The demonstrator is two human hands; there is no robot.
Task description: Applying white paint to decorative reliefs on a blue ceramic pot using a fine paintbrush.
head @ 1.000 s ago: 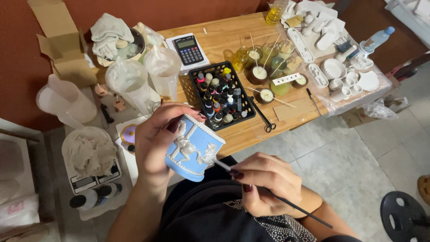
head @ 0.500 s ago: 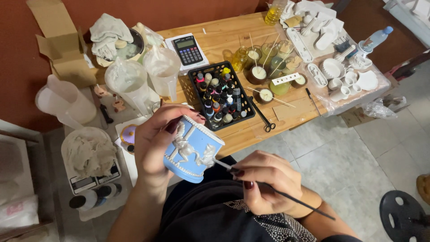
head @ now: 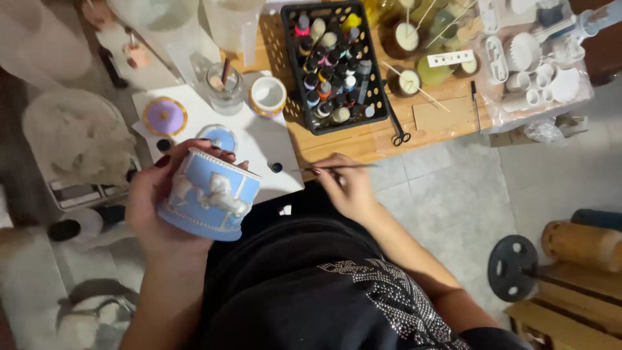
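Small paint bottles (head: 330, 71) fill black crate (head: 293, 97)

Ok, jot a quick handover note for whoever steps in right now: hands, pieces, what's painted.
Left hand: grips the blue pot, tilted, white horse relief facing up.
Right hand: fingers pinch a thin brush, tip pointing left near a small dark paint cap on the white sheet.
Done: the pot's blue coat.
Left: cannot tell which details remain.

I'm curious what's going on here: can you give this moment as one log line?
left hand: holds blue horse-relief pot | right hand: holds thin brush, tip near black paint dab | white sheet beneath
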